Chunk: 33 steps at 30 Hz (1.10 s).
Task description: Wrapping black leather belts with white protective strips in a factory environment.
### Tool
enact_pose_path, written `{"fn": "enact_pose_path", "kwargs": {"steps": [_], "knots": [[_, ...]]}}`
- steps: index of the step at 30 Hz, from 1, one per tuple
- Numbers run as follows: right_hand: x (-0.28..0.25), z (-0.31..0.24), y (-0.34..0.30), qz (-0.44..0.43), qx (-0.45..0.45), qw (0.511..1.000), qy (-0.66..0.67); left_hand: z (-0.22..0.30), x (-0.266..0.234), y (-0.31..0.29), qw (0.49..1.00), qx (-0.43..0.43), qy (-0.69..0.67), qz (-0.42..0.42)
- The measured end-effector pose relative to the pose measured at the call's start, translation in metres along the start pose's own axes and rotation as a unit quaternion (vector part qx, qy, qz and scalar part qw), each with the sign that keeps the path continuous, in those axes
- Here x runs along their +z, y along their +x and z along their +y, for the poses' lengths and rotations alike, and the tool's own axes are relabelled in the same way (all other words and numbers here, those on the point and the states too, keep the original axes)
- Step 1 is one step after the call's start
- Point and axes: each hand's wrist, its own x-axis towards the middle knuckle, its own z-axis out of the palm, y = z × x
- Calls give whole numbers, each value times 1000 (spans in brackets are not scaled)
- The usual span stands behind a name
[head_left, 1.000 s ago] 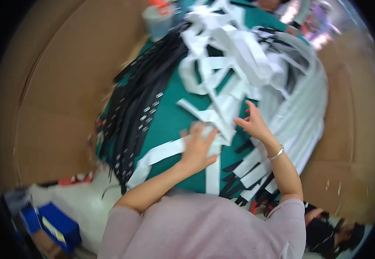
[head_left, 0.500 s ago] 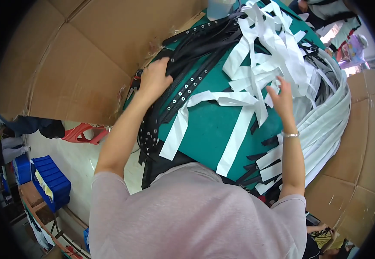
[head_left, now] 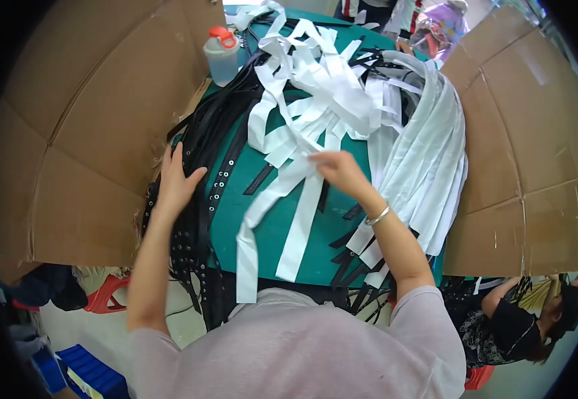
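Note:
My left hand (head_left: 181,178) lies at the left edge of a pile of black belts with metal eyelets (head_left: 204,139). Its thumb is spread away from the fingers, and it rests against the belts without gripping. My right hand (head_left: 343,174) is over the middle of the table, fingertips pinched on a white strip (head_left: 288,174) that trails toward me. That strip belongs to a loose tangle of white strips (head_left: 342,93) further back. To the right, a thick bundle of white-wrapped belts (head_left: 429,146) curves toward me, with black tips showing at its near end.
The green table (head_left: 249,243) stands between a tall cardboard box (head_left: 96,133) on the left and another cardboard box (head_left: 488,219) on the right. A plastic bottle with a red lid (head_left: 222,60) stands at the back left. A co-worker (head_left: 522,319) sits at the lower right; blue crates (head_left: 93,372) are at the lower left.
The view has turned and shifted. My right hand has moved from hovering open by the white tangle to the white strip nearer the middle. My left hand stays at the black belts.

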Motion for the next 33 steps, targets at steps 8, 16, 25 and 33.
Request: {"fn": "enact_pose_path", "kwargs": {"steps": [8, 16, 25, 33], "knots": [[-19, -102, -11, 159, -48, 986, 17, 172, -10, -91, 500, -193, -722, -437], [-42, -68, -8, 141, -139, 977, 81, 107, 54, -65, 235, -419, -876, 35], [-25, -107, -27, 200, -128, 939, 247, 169, 6, -51, 877, 46, -478, -7], [48, -184, -30, 198, -149, 917, 312, 137, -44, -43, 792, 286, -518, 149]]}}
